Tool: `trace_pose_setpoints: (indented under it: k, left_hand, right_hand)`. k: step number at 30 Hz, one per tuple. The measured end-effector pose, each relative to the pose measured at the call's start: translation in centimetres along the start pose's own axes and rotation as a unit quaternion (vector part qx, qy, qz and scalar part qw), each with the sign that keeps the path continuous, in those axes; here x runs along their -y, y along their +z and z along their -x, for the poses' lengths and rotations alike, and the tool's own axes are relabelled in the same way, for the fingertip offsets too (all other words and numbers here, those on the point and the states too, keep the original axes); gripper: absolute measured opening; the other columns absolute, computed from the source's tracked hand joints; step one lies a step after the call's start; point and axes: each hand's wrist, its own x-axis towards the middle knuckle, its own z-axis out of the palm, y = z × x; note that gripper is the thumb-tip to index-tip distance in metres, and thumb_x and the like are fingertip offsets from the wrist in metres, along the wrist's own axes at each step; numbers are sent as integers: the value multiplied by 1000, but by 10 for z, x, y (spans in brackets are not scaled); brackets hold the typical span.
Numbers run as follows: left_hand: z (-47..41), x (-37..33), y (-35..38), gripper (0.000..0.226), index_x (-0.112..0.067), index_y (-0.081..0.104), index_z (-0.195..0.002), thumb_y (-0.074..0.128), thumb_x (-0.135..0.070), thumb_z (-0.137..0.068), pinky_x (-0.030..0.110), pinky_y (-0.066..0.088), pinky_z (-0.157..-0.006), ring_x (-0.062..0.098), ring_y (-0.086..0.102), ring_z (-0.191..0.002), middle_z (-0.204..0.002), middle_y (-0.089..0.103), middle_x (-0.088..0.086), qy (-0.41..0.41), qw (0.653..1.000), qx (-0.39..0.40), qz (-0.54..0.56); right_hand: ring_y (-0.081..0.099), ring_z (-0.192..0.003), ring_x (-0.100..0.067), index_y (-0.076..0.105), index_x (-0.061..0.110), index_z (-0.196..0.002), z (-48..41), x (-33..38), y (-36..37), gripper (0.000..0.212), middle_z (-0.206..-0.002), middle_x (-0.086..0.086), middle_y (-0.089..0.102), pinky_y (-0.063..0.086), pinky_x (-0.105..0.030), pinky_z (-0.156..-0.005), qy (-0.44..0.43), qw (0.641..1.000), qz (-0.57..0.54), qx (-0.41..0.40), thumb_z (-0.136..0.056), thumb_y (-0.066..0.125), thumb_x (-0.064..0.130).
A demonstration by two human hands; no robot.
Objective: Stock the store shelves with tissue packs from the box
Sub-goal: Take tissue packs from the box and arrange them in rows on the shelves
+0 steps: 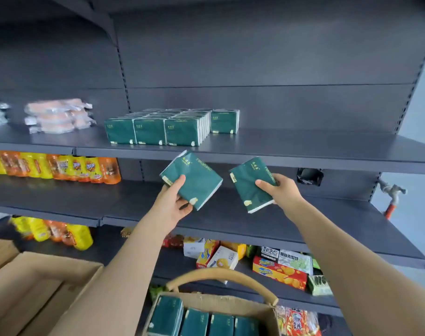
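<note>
a: what's nearest?
b: the box (221, 303) below you, spare packs (196, 321) standing in it.
a: and the hands?
b: your left hand (172, 202) grips the left pack (196, 180) — thumb on its face, fingers curled beneath. your right hand (283, 190) grips the right pack (247, 190) the same way.
a: where are those two?
b: tilted, apart, just below the shelf (303, 146) edge — farther back, rows (155, 129) stand on it.
</note>
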Motion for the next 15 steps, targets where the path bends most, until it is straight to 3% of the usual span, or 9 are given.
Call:
trace_pose_setpoints:
  k: [4, 11, 15]
  left_hand:
    - [-5, -38, 9, 17, -25, 56, -110, 59, -27, -93, 36, 50, -72, 20, 63, -96, -106, 66, 4, 24, 999, 5, 41]
    - [-32, -92, 13, 13, -23, 60, -104, 61, -18, -91, 36, 51, -70, 19, 62, -99, -108, 66, 4, 61, 996, 27, 62]
    - [-60, -120, 10, 26, -21, 56, -115, 61, -12, -91, 37, 53, -74, 19, 62, -103, -115, 64, 2, 105, 990, 78, 45]
  right_hand:
    - [62, -82, -13, 64, 17, -103, -15, 46, -3, 18, -88, 6, 66, 47, -21, -68, -40, 999, -23, -12, -85, 69, 18]
    - [62, -87, -18, 64, 16, -102, -52, 94, 5, 22, -94, 0, 67, 48, -28, -78, -66, 997, 18, -40, -82, 73, 18]
    - [65, -89, -19, 65, 15, -103, -75, 112, 17, 26, -97, 0, 68, 52, -31, -83, -84, 995, 36, -47, -80, 75, 19]
